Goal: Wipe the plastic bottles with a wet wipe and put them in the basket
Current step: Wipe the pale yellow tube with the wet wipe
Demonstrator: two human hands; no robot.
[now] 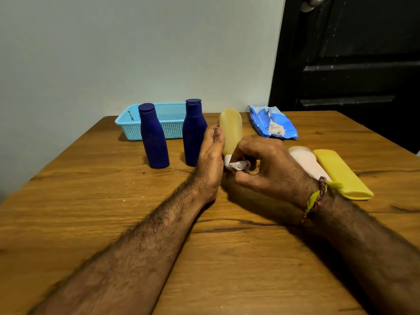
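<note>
At table centre: translucent yellow bottle (230, 130), upright, cap end down, steadied by left hand (210, 155) with fingers curled round its side. Right hand (266, 164) pinches crumpled wet wipe (238, 165) against the bottle's lower end, apparently wiping. Two blue bottles (154, 137) stand near the blue basket (169, 119), which looks unfilled. Pink bottle (306, 161) and flat yellow bottle (341, 173) lie beside it, right. Wipes packet (271, 122) behind, within reach.

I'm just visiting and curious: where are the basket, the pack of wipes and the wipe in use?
basket (170, 123): head view, front mesh wall.
pack of wipes (263, 120): head view, blue wrapper.
wet wipe (237, 165): head view, crumpled white part.
</note>
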